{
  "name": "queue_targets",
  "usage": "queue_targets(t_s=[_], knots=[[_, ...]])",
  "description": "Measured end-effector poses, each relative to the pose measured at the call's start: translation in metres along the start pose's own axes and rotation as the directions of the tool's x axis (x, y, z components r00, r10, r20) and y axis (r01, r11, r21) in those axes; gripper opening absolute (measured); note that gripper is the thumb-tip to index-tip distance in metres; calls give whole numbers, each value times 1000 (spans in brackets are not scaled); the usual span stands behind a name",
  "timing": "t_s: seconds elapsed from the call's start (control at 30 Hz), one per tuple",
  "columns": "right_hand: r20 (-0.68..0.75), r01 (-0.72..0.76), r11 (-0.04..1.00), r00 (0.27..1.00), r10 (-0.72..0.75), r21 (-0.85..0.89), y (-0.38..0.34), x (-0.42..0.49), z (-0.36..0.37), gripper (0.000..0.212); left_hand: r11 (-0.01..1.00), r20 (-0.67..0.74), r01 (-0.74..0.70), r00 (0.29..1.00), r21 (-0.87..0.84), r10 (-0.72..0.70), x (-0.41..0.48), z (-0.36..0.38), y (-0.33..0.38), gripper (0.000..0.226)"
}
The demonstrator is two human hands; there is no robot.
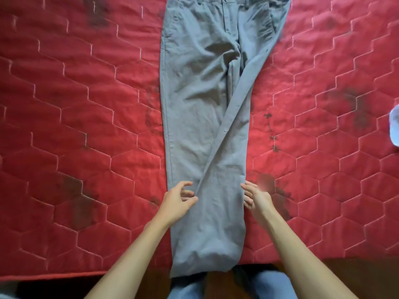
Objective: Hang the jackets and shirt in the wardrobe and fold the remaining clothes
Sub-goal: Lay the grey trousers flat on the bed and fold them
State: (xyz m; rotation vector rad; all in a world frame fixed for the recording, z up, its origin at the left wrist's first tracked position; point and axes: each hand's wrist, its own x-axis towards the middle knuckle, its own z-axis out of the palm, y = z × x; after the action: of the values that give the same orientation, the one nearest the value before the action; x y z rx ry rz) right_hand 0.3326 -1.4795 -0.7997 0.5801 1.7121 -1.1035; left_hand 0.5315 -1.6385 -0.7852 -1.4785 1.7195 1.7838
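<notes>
One pair of trousers (205,104), waistband cut off; your left hand (178,201) and right hand (257,198) flank it, fingers spread, gripping nothing.

We see a red quilted mattress (64,104) carrying grey trousers (200,104) lengthwise and a white cloth (395,126) at its right edge.

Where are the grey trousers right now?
In the head view, the grey trousers lie lengthwise down the middle of the red quilted bed, cuffs overhanging its near edge, between the left hand and right hand.
</notes>
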Motion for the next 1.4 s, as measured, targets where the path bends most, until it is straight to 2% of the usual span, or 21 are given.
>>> queue_targets(t_s=[0.1, 0.23, 0.33, 0.47, 0.53, 0.6, 0.73, 0.83, 0.93, 1.0, 1.03, 1.07, 1.17, 1.23, 1.3, 1.33, 1.4], knots=[[23, 72, 995, 997, -70, -69, -44, 17, 15, 16, 999, 14, -51, 999, 18, 50, 34, 0, 38, 45], [51, 92, 980, 995, -85, -177, -95, 28, 28, 25, 991, -34, -117, 992, 60, 119, 63, 0, 94, 40], [6, 143, 949, 989, -147, -280, -137, 30, 33, 29, 982, -72, -159, 983, 99, 166, 77, -7, 147, 38], [7, 271, 937, 961, -276, -221, -216, 35, 56, 26, 963, -141, -221, 960, 156, 243, 97, -24, 227, 34], [6, 358, 910, 931, -365, -210, -258, 52, 74, 36, 953, -169, -249, 946, 170, 278, 115, -26, 258, 35], [-14, 431, 874, 895, -445, -226, -300, 75, 93, 49, 941, -177, -282, 933, 187, 314, 139, -21, 282, 40], [-10, 558, 761, 804, -594, -332, -376, 126, 114, 47, 913, -149, -353, 911, 204, 386, 197, 2, 328, 67], [18, 589, 723, 779, -626, -361, -403, 161, 120, 41, 932, -136, -343, 924, 119, 357, 233, 19, 351, 85], [41, 608, 752, 784, -619, -255, -412, 165, 128, 14, 948, -124, -317, 941, -12, 314, 249, 26, 349, 93], [49, 653, 730, 751, -658, -204, -413, 149, 138, 8, 935, -95, -316, 948, -164, 303, 250, 20, 348, 100], [71, 691, 702, 720, -691, -172, -414, 137, 147, 10, 914, -88, -319, 948, -250, 307, 246, 15, 351, 98], [100, 743, 652, 668, -738, -150, -415, 123, 157, 12, 883, -87, -321, 947, -343, 310, 244, 8, 355, 86], [237, 867, 460, 496, -836, -190, -424, 78, 199, 17, 790, -74, -263, 961, -554, 268, 228, -27, 370, 19], [393, 879, 407, 476, -787, -248, -428, 60, 231, 26, 704, -138, -241, 970, -668, 201, 224, -55, 363, 29], [582, 863, 423, 500, -641, -276, -426, 52, 255, 34, 602, -215, -242, 969, -761, 118, 225, -84, 343, 36], [644, 861, 396, 503, -576, -318, -423, 54, 259, 34, 578, -235, -237, 969, -781, 80, 228, -94, 331, 34], [655, 858, 328, 513, -554, -395, -413, 65, 248, 30, 588, -222, -177, 975, -789, -5, 236, -107, 304, 33]])
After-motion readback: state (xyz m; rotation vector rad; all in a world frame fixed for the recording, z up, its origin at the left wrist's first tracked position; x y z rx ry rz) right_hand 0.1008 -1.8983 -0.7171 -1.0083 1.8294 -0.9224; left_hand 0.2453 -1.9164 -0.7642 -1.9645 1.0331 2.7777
